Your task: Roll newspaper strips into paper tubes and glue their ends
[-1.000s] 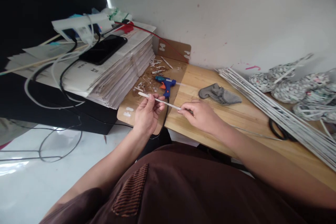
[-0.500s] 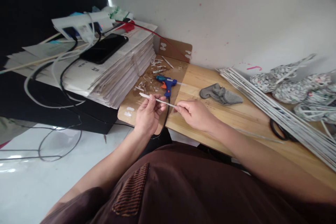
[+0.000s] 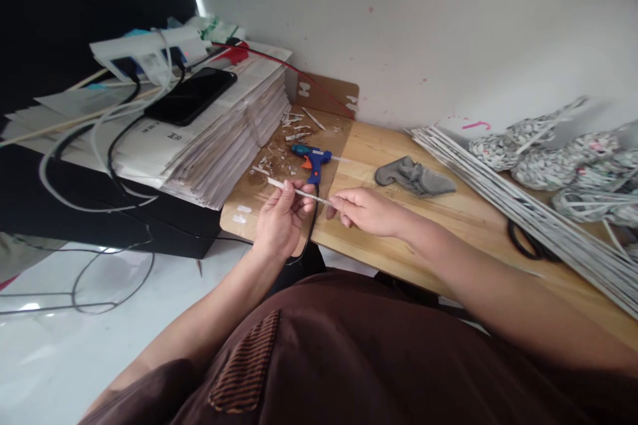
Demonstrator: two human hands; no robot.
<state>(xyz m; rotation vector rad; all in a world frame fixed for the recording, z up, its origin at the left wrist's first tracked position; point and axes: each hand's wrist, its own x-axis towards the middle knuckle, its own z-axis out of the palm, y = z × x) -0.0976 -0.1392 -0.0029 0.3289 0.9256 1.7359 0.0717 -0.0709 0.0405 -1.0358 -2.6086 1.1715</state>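
Note:
A thin whitish paper stick (image 3: pixel 305 194) spans the gap between my two hands over the near edge of the work surface. My left hand (image 3: pixel 280 214) pinches it near its flattened left end, palm turned up. Thumb and fingers of my right hand (image 3: pixel 359 210) close round its right end. Just beyond my hands, a blue glue gun (image 3: pixel 316 163) with an orange trigger lies on brown cardboard (image 3: pixel 279 176) among paper scraps. A grey cloth (image 3: pixel 415 176) rests on the wooden table (image 3: pixel 369 146) beyond my right hand.
At left, a tall paper stack (image 3: pixel 219 153) bears a black phone (image 3: pixel 192 96), a power strip (image 3: pixel 149 56) and cables. Long paper sticks (image 3: pixel 503 202) lie at right beside woven paper pieces (image 3: pixel 543 166) and a black ring-shaped handle (image 3: pixel 521 242). A wall stands behind.
The right hand's fingers have shifted on the stick's right end. The stick's left tip looks flatter and blunter. The whole view has moved slightly.

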